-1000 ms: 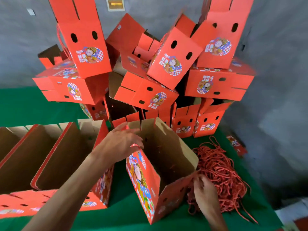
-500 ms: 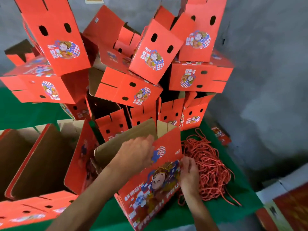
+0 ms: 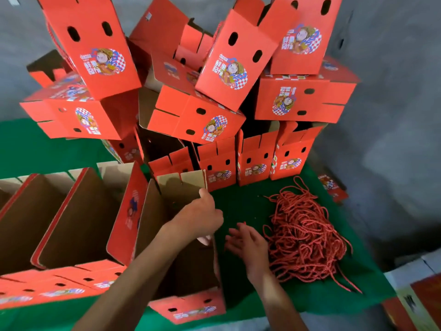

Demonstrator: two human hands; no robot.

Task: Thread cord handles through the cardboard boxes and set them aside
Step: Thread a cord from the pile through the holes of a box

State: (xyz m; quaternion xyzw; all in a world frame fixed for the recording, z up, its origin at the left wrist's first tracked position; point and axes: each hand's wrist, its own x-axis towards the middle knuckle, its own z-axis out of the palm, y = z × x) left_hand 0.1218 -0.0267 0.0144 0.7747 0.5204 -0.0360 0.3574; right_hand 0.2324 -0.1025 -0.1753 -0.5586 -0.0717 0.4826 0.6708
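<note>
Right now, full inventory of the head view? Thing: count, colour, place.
open box: one, red outside, brown inside, front centre, upright.
row of open boxes: several, red and brown, left of it.
stacked boxes: many, red with printed labels, piled at the back.
cord pile: one tangle, red, right on the cloth.
green cloth: one, covers the table.
left hand: grips the open box's right wall.
right hand: fingers spread, beside the cord pile, holds nothing.

A green cloth [image 3: 243, 201] covers the work surface. Behind it stands a rough grey wall [image 3: 393, 103], mottled with darker patches. At the lower right corner sits a white-edged carton [image 3: 405, 283] with a red printed panel [image 3: 427, 297], its markings too blurred to read. A small pale tag [image 3: 10, 0] sticks to the wall at the upper left.
</note>
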